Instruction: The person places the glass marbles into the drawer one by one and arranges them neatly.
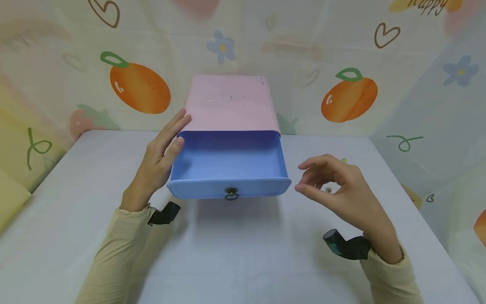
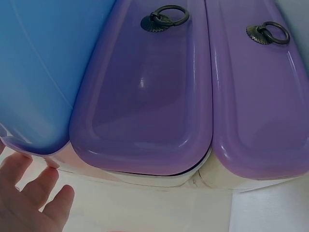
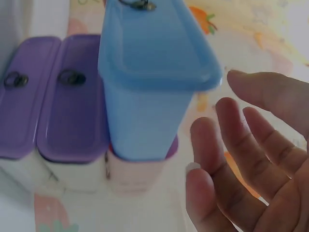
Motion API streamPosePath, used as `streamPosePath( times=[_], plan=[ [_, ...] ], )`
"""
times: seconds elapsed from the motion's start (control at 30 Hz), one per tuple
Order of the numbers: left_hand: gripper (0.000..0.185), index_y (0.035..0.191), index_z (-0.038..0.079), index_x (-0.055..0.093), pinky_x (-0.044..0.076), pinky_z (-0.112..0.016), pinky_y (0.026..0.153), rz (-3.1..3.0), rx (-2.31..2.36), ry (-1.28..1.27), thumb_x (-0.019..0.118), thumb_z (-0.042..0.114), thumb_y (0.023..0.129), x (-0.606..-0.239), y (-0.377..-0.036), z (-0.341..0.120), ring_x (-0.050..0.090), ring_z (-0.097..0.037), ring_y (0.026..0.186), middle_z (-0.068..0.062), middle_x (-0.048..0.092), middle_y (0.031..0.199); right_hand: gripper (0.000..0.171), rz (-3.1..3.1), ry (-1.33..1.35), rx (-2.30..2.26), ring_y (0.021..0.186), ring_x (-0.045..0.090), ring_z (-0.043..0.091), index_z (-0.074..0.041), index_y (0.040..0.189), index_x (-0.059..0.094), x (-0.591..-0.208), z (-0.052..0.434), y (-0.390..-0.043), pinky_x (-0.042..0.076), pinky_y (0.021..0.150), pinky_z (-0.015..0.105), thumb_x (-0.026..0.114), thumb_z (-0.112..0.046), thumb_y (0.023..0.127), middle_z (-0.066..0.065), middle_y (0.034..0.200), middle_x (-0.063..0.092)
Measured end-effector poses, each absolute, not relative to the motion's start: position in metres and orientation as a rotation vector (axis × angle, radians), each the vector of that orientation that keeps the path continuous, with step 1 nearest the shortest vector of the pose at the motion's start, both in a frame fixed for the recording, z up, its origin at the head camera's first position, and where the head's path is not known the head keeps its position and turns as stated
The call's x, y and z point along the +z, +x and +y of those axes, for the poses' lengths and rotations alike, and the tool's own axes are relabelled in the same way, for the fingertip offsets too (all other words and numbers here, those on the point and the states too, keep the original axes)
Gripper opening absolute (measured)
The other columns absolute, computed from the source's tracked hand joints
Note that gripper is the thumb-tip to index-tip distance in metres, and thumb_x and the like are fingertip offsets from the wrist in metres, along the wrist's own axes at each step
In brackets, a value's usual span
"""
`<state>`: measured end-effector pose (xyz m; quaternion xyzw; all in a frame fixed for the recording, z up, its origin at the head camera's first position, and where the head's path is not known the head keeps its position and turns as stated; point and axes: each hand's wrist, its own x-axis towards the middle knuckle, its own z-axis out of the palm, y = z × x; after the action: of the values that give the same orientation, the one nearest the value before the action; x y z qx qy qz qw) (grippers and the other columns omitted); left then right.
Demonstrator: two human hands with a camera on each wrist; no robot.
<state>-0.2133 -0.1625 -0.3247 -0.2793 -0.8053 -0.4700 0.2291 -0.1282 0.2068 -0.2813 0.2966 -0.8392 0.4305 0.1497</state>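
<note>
A small chest of drawers with a pink top [image 1: 231, 103] stands at the back of the table in the head view. Its blue top drawer [image 1: 262, 187] is pulled out, and the inside shows nothing in it. A dark metal ring pull [image 1: 231, 194] hangs on the drawer front. My left hand [image 1: 155, 160] rests against the chest's left side, fingers extended. To the right of the drawer, my right hand [image 1: 343, 190] hovers apart from it, fingers loosely bent and holding nothing. Below, two purple drawers [image 2: 145, 106] with ring pulls are closed in the left wrist view.
A white cloth covers the table [image 1: 243, 253]. Behind it hangs a curtain [image 1: 288, 55] printed with oranges, hearts and flowers. Small greenish and brown items [image 1: 344, 160] lie partly hidden behind the right hand; their kind is unclear.
</note>
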Motion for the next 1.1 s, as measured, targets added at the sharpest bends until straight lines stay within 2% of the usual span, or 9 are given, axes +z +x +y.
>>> streamPosePath(
  times=[0.23, 0.47, 0.73, 0.83, 1.0, 1.1],
  plan=[
    [0.047, 0.150, 0.019, 0.045, 0.024, -0.034, 0.125, -2.223, -1.287, -0.761, 0.043, 0.017, 0.104, -0.324, -0.213, -0.163, 0.030, -0.013, 0.151, 0.001, 0.036, 0.161, 0.033, -2.508, 0.715, 1.186, 0.084, 0.069, 0.002, -0.010, 0.113, 0.067, -0.283, 0.218, -0.141, 0.056, 0.075, 0.014, 0.077, -0.001, 0.083, 0.000, 0.099, 0.073],
    [0.046, 0.150, 0.018, 0.046, 0.024, -0.034, 0.125, -2.218, -1.296, -0.770, 0.043, 0.017, 0.104, -0.324, -0.214, -0.163, 0.030, -0.013, 0.150, 0.001, 0.036, 0.161, 0.029, -2.567, 0.613, 1.194, 0.087, 0.068, 0.001, -0.012, 0.114, 0.069, -0.290, 0.224, -0.151, 0.054, 0.079, 0.012, 0.076, -0.009, 0.086, 0.001, 0.104, 0.071],
    [0.046, 0.150, 0.018, 0.045, 0.029, -0.018, 0.120, -2.224, -1.299, -0.774, 0.043, 0.017, 0.104, -0.324, -0.213, -0.162, 0.030, -0.012, 0.150, 0.001, 0.035, 0.161, 0.030, -2.636, 0.528, 1.148, 0.090, 0.064, -0.009, -0.010, 0.117, 0.068, -0.304, 0.233, -0.168, 0.052, 0.079, 0.007, 0.074, -0.017, 0.089, 0.006, 0.110, 0.072],
    [0.046, 0.150, 0.018, 0.045, 0.029, -0.016, 0.118, -2.231, -1.294, -0.773, 0.043, 0.017, 0.104, -0.325, -0.213, -0.163, 0.031, -0.012, 0.150, 0.001, 0.035, 0.161, 0.030, -2.664, 0.500, 1.128, 0.092, 0.068, -0.001, -0.008, 0.117, 0.067, -0.310, 0.237, -0.175, 0.051, 0.080, 0.006, 0.073, -0.018, 0.090, 0.008, 0.111, 0.072],
    [0.047, 0.150, 0.020, 0.045, 0.029, -0.019, 0.120, -2.246, -1.280, -0.763, 0.043, 0.018, 0.104, -0.325, -0.213, -0.163, 0.030, -0.012, 0.150, 0.003, 0.035, 0.161, 0.034, -2.712, 0.443, 1.135, 0.100, 0.071, 0.026, -0.007, 0.120, 0.066, -0.317, 0.242, -0.183, 0.049, 0.081, 0.004, 0.073, -0.021, 0.091, 0.012, 0.114, 0.071],
    [0.047, 0.150, 0.020, 0.045, 0.028, -0.024, 0.122, -2.244, -1.271, -0.764, 0.043, 0.018, 0.104, -0.325, -0.213, -0.163, 0.030, -0.012, 0.150, 0.002, 0.035, 0.161, 0.037, -2.747, 0.406, 1.151, 0.103, 0.070, 0.030, -0.007, 0.122, 0.065, -0.319, 0.244, -0.186, 0.048, 0.080, 0.005, 0.072, -0.024, 0.091, 0.013, 0.116, 0.070]
  ],
)
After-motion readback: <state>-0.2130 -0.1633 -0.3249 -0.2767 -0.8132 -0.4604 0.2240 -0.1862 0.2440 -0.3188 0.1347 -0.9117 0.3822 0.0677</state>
